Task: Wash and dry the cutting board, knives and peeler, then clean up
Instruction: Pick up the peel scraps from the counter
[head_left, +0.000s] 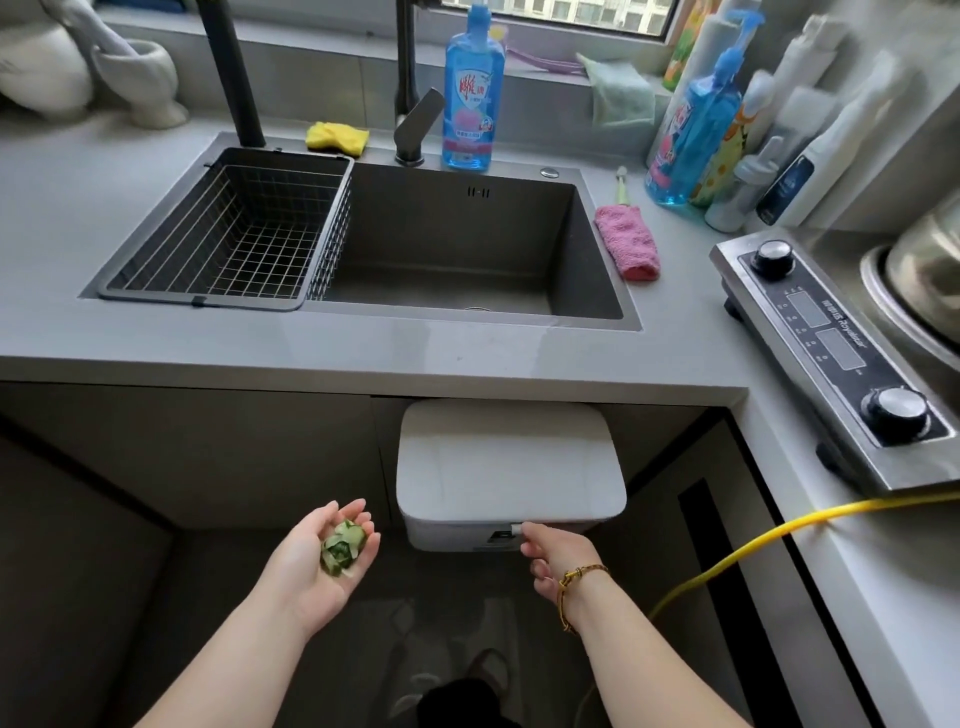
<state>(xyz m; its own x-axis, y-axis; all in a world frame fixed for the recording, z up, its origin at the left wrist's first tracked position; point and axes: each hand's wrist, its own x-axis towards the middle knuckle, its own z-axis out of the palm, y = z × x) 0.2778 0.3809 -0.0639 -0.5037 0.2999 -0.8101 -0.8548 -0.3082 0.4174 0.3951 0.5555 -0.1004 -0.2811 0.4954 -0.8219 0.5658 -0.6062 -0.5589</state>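
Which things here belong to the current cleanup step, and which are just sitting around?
In use:
left hand, cupping cucumber peels
right hand, at the front catch of the white bin

Lying about:
yellow cloth
pink cloth
blue detergent bottle
wire basket in the sink
stove
yellow hose

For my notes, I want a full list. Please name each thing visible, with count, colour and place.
sink: one, dark grey, in counter
wire basket: one, dark, sink's left part
blue bottles: two, behind sink and right
yellow cloth: one, behind sink
pink cloth: one, right of sink
stove: one, steel, right counter
bin: one, white, under counter
hose: one, yellow, below stove
peels: handful, green, on left palm
left hand: open, palm up
right hand: touching bin's front
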